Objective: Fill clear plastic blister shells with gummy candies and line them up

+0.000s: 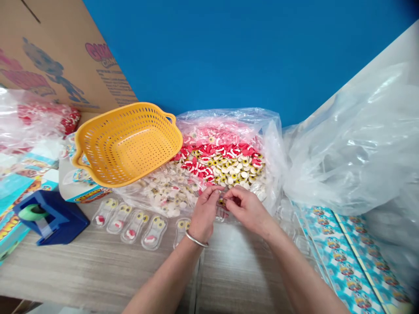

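Left hand [203,214] and right hand [247,208] half-hide a clear tray [222,213] beyond the surface's [98,270] front edge; each grip's fingertips bunch, hold indistinct.

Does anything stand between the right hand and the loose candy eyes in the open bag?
Nothing visible does: the candy eyes lie uncovered just beyond the right hand. The yellow basket sits to the left, outside that path.

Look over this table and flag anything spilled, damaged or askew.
Only the yellow basket stands out mildly: it sits at a slant, overlapping the left side of the plastic bag of candies instead of standing square on the table. I see no obvious spill or damage.
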The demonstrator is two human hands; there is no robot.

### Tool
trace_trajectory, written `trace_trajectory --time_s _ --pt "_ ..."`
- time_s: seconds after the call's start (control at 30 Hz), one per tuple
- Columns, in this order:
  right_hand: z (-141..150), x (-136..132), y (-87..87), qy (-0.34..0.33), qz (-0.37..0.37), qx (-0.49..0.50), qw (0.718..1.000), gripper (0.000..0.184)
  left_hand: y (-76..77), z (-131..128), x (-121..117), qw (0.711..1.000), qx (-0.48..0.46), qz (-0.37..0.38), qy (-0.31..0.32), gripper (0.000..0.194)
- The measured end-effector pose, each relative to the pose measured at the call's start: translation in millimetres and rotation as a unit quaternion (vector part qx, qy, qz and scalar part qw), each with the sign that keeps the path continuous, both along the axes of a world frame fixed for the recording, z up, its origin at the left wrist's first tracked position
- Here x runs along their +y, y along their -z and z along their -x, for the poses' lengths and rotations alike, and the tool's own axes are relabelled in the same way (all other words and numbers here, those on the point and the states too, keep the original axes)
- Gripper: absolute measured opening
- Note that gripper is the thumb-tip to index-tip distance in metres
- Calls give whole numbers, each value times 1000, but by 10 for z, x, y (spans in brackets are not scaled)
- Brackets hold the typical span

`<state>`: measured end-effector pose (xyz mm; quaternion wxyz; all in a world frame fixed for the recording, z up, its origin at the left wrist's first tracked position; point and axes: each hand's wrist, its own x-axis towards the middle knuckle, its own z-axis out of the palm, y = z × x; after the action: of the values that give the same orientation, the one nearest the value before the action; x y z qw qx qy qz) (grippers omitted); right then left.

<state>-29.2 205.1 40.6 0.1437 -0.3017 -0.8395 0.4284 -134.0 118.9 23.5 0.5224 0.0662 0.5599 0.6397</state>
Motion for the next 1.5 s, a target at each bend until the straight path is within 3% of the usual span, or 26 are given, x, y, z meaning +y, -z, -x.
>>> trace_trajectory --time_s 0.2,0.47,0.7,0.83,0.93,1.03,1.23,1.4,1.5 --pt "42 -45 25 85 -88 -24 992 7 -2 -7 9 1000 -4 5 2 30" --pt "-17 -85 3 27 -96 22 995 18 -17 19 -45 998 3 -18 52 44" --pt "-146 -43 -3 -32 -123 37 991 24 -40 66 -135 978 158 -25 131 55" --pt "-211 -94 -90 -38 -179 -13 983 20 -130 12 -147 978 148 -16 144 55" --pt "-272 -173 -156 -13 -197 -43 979 19 -192 -63 -150 978 145 -30 146 46" --pt "-366 -263 -193 18 -183 -11 983 20 -214 -153 -158 974 159 -64 145 38" --pt "-664 -445 -201 76 -194 20 978 17 -206 -439 -219 986 71 -86 127 33" --pt "-1007 -642 -247 122 -215 -42 968 17 -195 -792 -263 977 70 -66 188 35" --pt "-1296 -773 -239 150 -180 5 972 20 -205 -1003 -268 973 50 -48 219 40"
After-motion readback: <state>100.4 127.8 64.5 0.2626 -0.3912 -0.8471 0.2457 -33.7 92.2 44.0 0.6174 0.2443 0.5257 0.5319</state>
